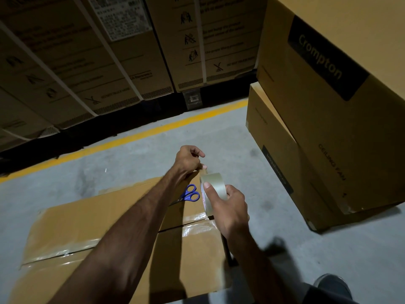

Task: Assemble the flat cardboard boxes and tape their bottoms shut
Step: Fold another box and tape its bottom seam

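While right hand (228, 207) grips tape roll (213, 187), left hand (189, 160) pinches its end above box (87, 222).

Brown cardboard box (92, 227) on floor, seam taped.

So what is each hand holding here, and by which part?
The right hand holds the tape roll, thumb on its outer face, fingers around its far side. The left hand pinches the tape's free end.
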`<control>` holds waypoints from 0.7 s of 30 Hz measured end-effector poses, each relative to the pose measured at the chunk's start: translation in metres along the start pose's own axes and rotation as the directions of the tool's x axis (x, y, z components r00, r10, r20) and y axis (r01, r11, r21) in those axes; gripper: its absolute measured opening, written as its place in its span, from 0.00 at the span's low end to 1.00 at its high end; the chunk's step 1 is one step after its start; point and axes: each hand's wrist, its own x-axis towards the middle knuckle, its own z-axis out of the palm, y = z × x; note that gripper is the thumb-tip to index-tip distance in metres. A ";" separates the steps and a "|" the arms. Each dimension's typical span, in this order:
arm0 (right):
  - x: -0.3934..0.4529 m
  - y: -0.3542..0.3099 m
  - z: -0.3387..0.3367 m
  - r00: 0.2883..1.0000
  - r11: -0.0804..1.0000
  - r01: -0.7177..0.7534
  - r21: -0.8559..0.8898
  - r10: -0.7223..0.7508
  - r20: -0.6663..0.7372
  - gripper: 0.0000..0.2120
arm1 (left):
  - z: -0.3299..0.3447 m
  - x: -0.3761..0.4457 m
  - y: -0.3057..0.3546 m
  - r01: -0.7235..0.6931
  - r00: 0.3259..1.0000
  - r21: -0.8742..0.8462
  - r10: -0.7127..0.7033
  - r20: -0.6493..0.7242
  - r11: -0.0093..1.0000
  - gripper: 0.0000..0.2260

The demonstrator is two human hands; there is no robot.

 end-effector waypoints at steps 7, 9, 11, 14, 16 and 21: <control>0.001 0.001 0.001 1.000 1.000 0.002 0.025 -0.002 0.007 0.21 | -0.004 0.007 -0.003 -0.075 0.992 0.187 0.055 0.111 0.979 0.10; 0.002 0.001 0.000 1.000 0.999 0.000 0.036 -0.001 0.012 0.21 | -0.004 0.009 -0.003 -0.105 0.988 0.247 0.073 0.132 0.963 0.09; 0.003 0.002 -0.001 1.000 0.999 0.008 0.035 -0.009 0.015 0.21 | -0.006 0.011 -0.004 -0.107 0.988 0.331 0.064 0.137 0.938 0.08; 0.001 0.001 0.000 1.000 0.999 0.013 0.038 -0.014 0.007 0.27 | -0.009 0.012 -0.013 -0.058 0.983 0.324 -0.002 0.182 0.944 0.10; 0.002 0.002 0.001 1.000 0.999 0.013 0.051 -0.013 0.008 0.30 | -0.011 0.010 -0.016 -0.048 0.980 0.318 -0.017 0.197 0.947 0.10; 0.004 0.005 -0.001 1.000 0.998 0.016 0.059 -0.017 0.015 0.25 | -0.024 -0.014 -0.009 -0.010 0.965 0.092 -0.015 0.261 0.996 0.16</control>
